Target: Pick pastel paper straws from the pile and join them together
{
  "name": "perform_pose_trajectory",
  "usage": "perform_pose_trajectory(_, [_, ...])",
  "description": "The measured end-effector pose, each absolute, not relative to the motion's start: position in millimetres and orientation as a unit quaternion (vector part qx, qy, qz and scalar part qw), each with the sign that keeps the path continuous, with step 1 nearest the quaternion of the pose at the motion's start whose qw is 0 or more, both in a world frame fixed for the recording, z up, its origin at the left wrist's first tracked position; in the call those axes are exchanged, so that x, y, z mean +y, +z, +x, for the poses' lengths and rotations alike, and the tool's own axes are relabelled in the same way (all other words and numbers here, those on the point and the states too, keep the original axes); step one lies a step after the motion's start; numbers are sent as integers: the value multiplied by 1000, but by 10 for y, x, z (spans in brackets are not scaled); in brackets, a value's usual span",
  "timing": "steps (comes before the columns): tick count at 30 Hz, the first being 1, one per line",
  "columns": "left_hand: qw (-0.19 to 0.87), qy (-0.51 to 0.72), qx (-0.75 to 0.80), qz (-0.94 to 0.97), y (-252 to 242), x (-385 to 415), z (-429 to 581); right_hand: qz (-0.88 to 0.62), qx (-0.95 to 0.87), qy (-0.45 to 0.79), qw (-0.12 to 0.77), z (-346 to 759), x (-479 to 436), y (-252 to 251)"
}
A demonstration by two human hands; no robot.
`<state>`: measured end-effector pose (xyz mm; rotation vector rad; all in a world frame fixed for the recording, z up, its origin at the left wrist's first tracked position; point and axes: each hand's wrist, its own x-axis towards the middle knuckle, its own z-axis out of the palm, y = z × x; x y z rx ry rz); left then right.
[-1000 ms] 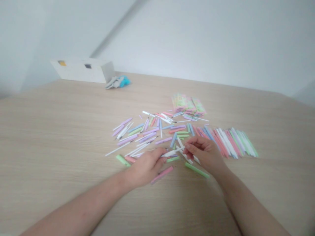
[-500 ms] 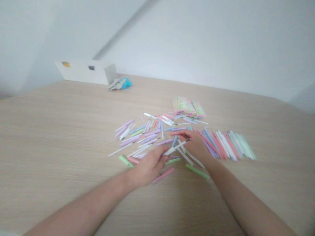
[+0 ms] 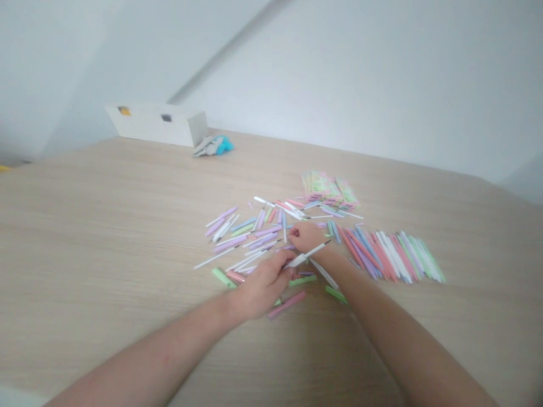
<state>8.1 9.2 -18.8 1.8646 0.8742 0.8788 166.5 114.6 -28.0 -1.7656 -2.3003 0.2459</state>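
Observation:
My left hand [image 3: 268, 285] is closed around a white pen [image 3: 303, 257], whose thin, dark-tipped end points up to the right. Beyond it, my right hand [image 3: 306, 236] reaches over the loose pen parts with its fingers curled together. Whatever may be in those fingers is too blurred to make out. Purple, white, blue and green pen parts [image 3: 231, 244] lie scattered to the left of both hands. Close under my left hand are a pink pen part [image 3: 288, 305] and a green one [image 3: 303, 281]. Another green piece [image 3: 336, 294] is partly covered by my right forearm.
A row of coloured pens [image 3: 392, 257] lies side by side on the right. Behind the scattered parts sit stacked printed packets [image 3: 328, 189]. Farther back are a white box [image 3: 155, 124] and a crumpled grey and blue cloth-like item [image 3: 214, 146], near the wall.
My right hand has moved left and forward over the scattered parts; the reddish piece seen at its fingers earlier no longer shows. My left hand keeps hold of the white pen.

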Motion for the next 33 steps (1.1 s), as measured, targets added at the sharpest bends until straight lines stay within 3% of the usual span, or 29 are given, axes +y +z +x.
perform_pose_trajectory(10, [409,384,330,759,-197,141,82,-619,-742,146,213,1805,885,-90])
perform_pose_trajectory(14, [385,390,344,762,-211,147,71,-547,-640,386,376,1946,558,34])
perform_pose_trajectory(20, [345,376,360,781,-194,159,16,-460,-515,518,505,2066,246,-7])
perform_pose_trajectory(27, [328,357,345,804,-187,157,-17,-417,-487,528,557,2195,151,-65])
perform_pose_trajectory(33, [324,338,340,815,-127,133,-21,-420,-558,455,553,2212,93,27])
